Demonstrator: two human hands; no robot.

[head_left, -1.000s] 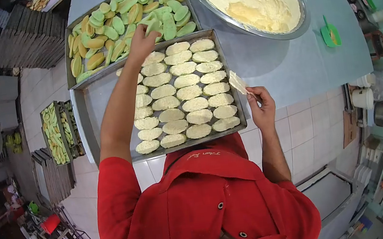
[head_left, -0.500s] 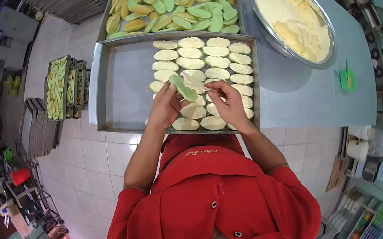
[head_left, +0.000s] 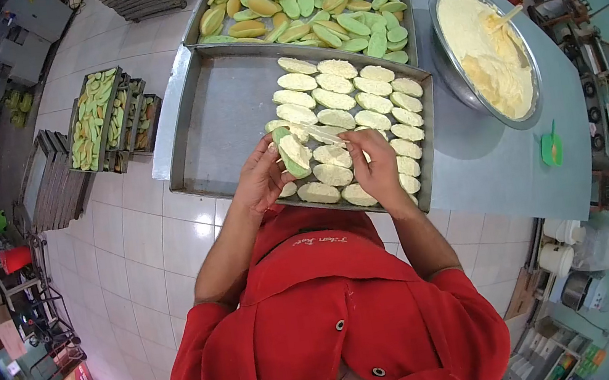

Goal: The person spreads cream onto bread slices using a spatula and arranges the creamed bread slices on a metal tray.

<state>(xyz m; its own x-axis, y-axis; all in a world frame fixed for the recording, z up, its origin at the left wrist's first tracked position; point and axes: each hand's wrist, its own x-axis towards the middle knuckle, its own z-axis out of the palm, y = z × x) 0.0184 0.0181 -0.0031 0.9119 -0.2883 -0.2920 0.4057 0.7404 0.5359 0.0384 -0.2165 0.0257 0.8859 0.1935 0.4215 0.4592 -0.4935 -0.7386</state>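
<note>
My left hand [head_left: 257, 178] pinches a green oval cake [head_left: 285, 142] at its edge, its face partly coated with pale cream. In my right hand [head_left: 377, 166] is a spreading knife [head_left: 324, 136], its blade smeared with cream and close to the cake's right side. Both hands are over a metal tray [head_left: 219, 97], where rows of oval cakes coated with cream [head_left: 334, 101] fill the right part. The fingers and the held cake hide some of the cakes beneath.
Behind stands another tray [head_left: 410, 22] heaped with uncoated green cakes [head_left: 307, 1]. A metal bowl [head_left: 462, 86] of cream with a stick-like handle [head_left: 508, 18] stands to the right, near a small green container [head_left: 551, 150]. Stacked trays [head_left: 88, 153] of cakes are at the left.
Cream now covers part of the held cake, which showed plain green before. The knife has shifted over it. The whole view has turned slightly, moving the trays and bowl rightward.
</note>
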